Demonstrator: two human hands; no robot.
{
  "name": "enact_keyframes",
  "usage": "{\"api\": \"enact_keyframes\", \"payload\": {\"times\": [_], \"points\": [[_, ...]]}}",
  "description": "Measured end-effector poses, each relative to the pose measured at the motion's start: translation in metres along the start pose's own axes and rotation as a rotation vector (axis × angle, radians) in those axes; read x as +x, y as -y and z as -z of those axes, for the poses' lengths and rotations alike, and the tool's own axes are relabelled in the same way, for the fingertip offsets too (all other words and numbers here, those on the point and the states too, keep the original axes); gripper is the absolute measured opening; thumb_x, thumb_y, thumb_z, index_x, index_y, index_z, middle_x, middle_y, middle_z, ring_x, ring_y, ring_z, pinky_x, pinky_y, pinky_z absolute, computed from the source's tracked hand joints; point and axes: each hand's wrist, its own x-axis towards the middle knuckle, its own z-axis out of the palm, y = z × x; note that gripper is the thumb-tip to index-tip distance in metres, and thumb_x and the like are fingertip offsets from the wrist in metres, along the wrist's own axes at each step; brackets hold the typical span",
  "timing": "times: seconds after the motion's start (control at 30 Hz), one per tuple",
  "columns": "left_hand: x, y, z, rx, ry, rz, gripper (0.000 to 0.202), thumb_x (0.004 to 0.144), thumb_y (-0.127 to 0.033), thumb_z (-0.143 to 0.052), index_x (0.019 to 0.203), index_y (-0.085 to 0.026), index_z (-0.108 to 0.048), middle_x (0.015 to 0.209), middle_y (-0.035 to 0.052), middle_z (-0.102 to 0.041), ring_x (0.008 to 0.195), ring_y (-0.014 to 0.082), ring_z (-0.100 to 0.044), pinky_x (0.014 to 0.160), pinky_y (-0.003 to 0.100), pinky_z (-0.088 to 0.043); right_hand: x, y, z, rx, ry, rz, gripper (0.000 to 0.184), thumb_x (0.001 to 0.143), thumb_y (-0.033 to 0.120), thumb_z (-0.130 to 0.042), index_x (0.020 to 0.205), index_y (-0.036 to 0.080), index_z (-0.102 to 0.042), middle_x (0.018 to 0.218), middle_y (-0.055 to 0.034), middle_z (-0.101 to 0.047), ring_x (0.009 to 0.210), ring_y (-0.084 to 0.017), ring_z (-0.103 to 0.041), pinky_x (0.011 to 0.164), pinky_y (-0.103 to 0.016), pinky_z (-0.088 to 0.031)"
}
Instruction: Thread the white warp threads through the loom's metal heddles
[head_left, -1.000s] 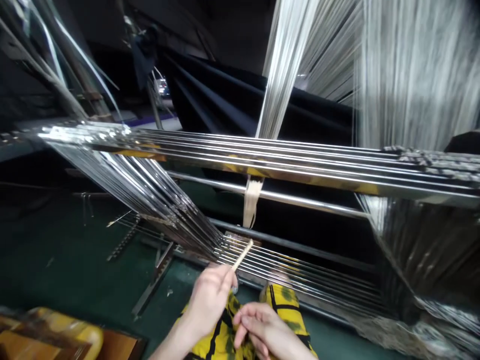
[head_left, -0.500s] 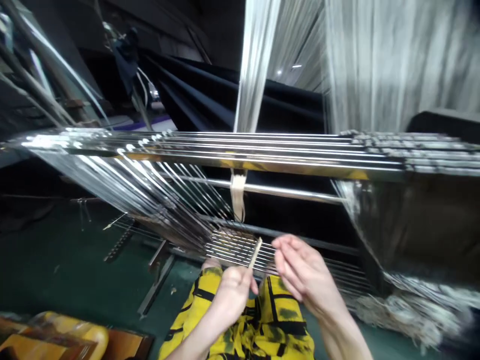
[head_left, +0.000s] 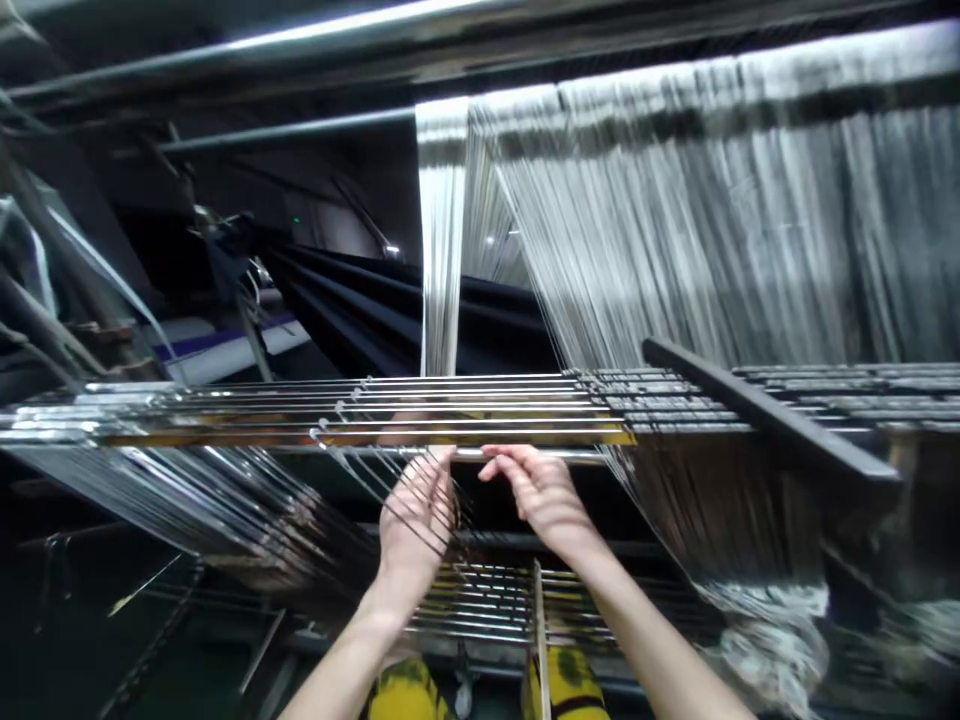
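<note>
Both my hands reach up to a bank of steel loom rods (head_left: 360,420). My left hand (head_left: 417,515) has its fingertips at a lower polished rod (head_left: 525,454), with fine dark threads crossing in front of its palm. My right hand (head_left: 544,495) curls its fingers at the same rod, a short way to the right. Neither hand shows anything clearly held, though a fine thread could be hidden in the fingers. A thin wooden stick (head_left: 538,640) stands upright among the lower steel rods (head_left: 480,605), below my hands and touching neither.
Pale warp threads (head_left: 712,230) hang in a wide sheet at upper right, with a narrower band (head_left: 442,260) to its left. A black bar (head_left: 772,410) lies across the rods at right. Yellow-patterned trousers (head_left: 405,690) show at the bottom edge.
The view has tilted upward. Both hands have risen from the lower rods to the upper rod. The wooden stick has left my left hand and stands among the lower rods.
</note>
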Motion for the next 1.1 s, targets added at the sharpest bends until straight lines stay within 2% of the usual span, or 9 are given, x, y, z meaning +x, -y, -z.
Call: {"api": "enact_keyframes", "payload": {"times": [0.07,0.13,0.2,0.3,0.47,0.7,0.8,0.97,1.1], "points": [[0.019,0.002,0.01,0.048,-0.086,-0.011,0.017,0.077,-0.025,-0.046,0.078,-0.017,-0.061,0.081,0.0084,-0.066,0.081,0.0235,-0.062,0.082,0.042,-0.047,0.008,-0.001,-0.003,0.058,0.02,-0.084,0.026,0.083,0.03,-0.046,0.095,0.016,-0.065,0.075,-0.0022,-0.068,0.031,-0.005,-0.039,0.035,-0.02,-0.036],[0.03,0.003,0.014,0.088,-0.128,0.002,0.015,0.077,-0.028,-0.049,0.07,-0.018,-0.059,0.069,0.006,-0.064,0.069,0.0215,-0.062,0.075,0.04,-0.049,0.016,0.0,-0.009,0.118,0.025,-0.165,0.025,0.079,0.034,-0.052,0.081,0.015,-0.068,0.057,-0.0006,-0.063,0.029,-0.005,-0.036,0.033,-0.019,-0.032],[0.032,0.001,0.013,0.081,-0.125,0.049,0.017,0.077,-0.03,-0.05,0.068,-0.018,-0.057,0.065,0.0052,-0.063,0.063,0.0198,-0.062,0.068,0.037,-0.051,0.023,0.001,-0.014,0.159,0.015,-0.243,0.029,0.076,0.037,-0.057,0.059,0.014,-0.066,0.037,0.0025,-0.049,0.027,-0.006,-0.035,0.033,-0.02,-0.03],[0.025,-0.002,0.01,0.016,-0.081,0.06,0.017,0.08,-0.027,-0.047,0.075,-0.015,-0.059,0.068,0.0062,-0.064,0.062,0.0181,-0.062,0.063,0.032,-0.052,0.024,0.0,-0.013,0.183,-0.008,-0.267,0.043,0.075,0.043,-0.055,0.043,0.015,-0.055,0.028,0.0039,-0.038,0.025,-0.006,-0.033,0.032,-0.02,-0.028],[0.015,0.004,0.006,0.205,0.009,-0.291,0.028,0.082,-0.015,-0.042,0.1,-0.019,-0.062,0.097,0.0068,-0.067,0.094,0.0195,-0.061,0.086,0.035,-0.049,0.017,-0.006,-0.005,0.236,-0.056,-0.268,0.042,0.074,0.052,-0.052,0.05,0.017,-0.055,0.029,0.0052,-0.037,0.024,-0.006,-0.028,0.027,-0.019,-0.022],[0.016,0.014,0.005,0.299,-0.119,-0.297,0.023,0.082,-0.017,-0.044,0.092,-0.018,-0.065,0.086,0.0067,-0.069,0.084,0.0192,-0.063,0.082,0.032,-0.051,0.025,-0.002,-0.018,0.284,0.048,-0.268,0.039,0.066,0.046,-0.06,0.043,0.017,-0.049,0.031,0.0036,-0.044,0.026,-0.006,-0.037,0.032,-0.018,-0.03],[0.017,0.013,0.004,0.342,-0.109,-0.312,0.024,0.08,-0.016,-0.045,0.096,-0.017,-0.064,0.088,0.0068,-0.069,0.086,0.0201,-0.062,0.083,0.033,-0.049,0.024,-0.005,-0.014,0.278,-0.003,-0.282,0.043,0.068,0.047,-0.055,0.039,0.017,-0.044,0.029,0.0043,-0.039,0.025,-0.005,-0.034,0.031,-0.018,-0.027],[0.022,0.015,0.009,0.532,-0.074,-0.304,0.022,0.08,-0.023,-0.049,0.093,-0.019,-0.066,0.089,0.0077,-0.068,0.089,0.0246,-0.061,0.085,0.038,-0.047,0.015,-0.007,-0.008,0.303,-0.068,-0.309,0.035,0.068,0.045,-0.05,0.075,0.012,-0.06,0.03,0.0089,-0.039,0.024,-0.006,-0.031,0.028,-0.017,-0.026],[0.023,0.015,0.015,0.586,-0.071,-0.329,0.024,0.08,-0.02,-0.049,0.097,-0.022,-0.066,0.091,0.0058,-0.067,0.088,0.0204,-0.061,0.081,0.031,-0.049,0.021,0.004,-0.018,0.32,0.008,-0.295,0.029,0.069,0.041,-0.052,0.061,0.014,-0.057,0.034,0.0055,-0.045,0.027,-0.006,-0.038,0.032,-0.017,-0.032]]}}
